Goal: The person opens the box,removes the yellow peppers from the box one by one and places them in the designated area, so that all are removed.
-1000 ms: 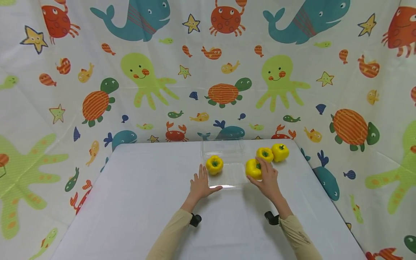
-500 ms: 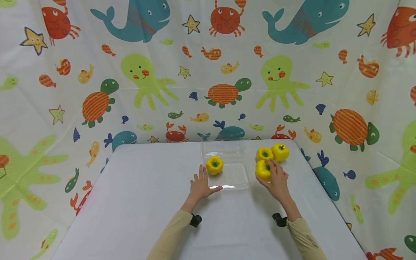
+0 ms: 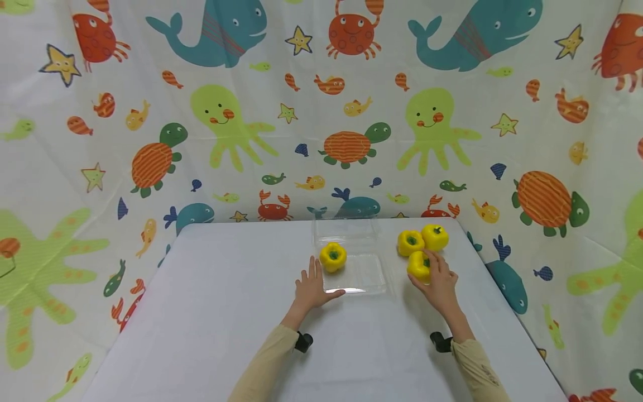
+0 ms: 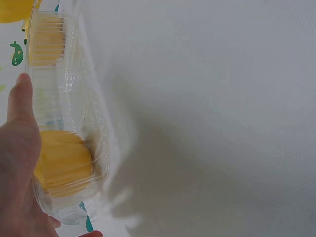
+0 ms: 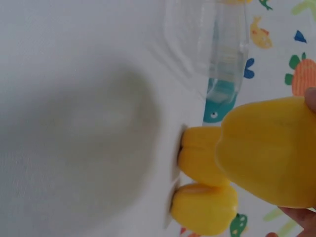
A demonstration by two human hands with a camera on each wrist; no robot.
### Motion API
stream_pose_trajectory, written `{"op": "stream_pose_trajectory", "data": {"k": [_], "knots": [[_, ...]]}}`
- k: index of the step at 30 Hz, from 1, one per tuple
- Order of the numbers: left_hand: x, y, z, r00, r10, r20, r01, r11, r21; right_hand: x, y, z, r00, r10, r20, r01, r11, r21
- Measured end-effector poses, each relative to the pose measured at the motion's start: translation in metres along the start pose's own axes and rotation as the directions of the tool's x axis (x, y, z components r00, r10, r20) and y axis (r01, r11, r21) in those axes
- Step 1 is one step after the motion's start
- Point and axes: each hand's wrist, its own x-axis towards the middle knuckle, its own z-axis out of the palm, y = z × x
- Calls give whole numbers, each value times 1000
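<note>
A clear plastic clamshell container (image 3: 363, 273) lies on the table with its lid open at the back. In its left part sits a yellow bell pepper (image 3: 333, 257), which shows through the wall in the left wrist view. My left hand (image 3: 308, 289) rests against the container's front left corner, fingers straight and thumb stretched along the front wall. To the right of the container, my right hand (image 3: 441, 285) grips another yellow bell pepper (image 5: 271, 153) between thumb and fingers. This pepper is held above the table in the right wrist view.
Two more yellow bell peppers, a nearer one (image 3: 411, 243) and a farther one (image 3: 435, 238), stand side by side at the back right of the white table (image 3: 226, 290). A curtain (image 3: 301, 123) printed with sea animals hangs behind and at both sides.
My right hand has carried its pepper to the right, from the container's right edge to just in front of the two standing peppers. My left hand has stayed in place.
</note>
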Motion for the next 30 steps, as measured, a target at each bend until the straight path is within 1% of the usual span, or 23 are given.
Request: {"op": "stream_pose_trajectory", "data": {"k": [10, 19, 24, 30], "knots": [[2, -2, 5, 1000, 7, -5, -7, 1000, -3, 4, 8, -2, 997, 66, 47, -66, 998, -9], [1, -3, 5, 1000, 4, -7, -4, 1000, 3, 11, 19, 4, 989, 105, 106, -98, 993, -72], [1, -2, 3, 1000, -1, -8, 1, 1000, 8, 16, 22, 8, 987, 105, 119, -94, 991, -93], [1, -2, 0, 1000, -6, 7, 6, 1000, 1, 21, 27, 15, 993, 64, 96, -55, 995, -88]]}}
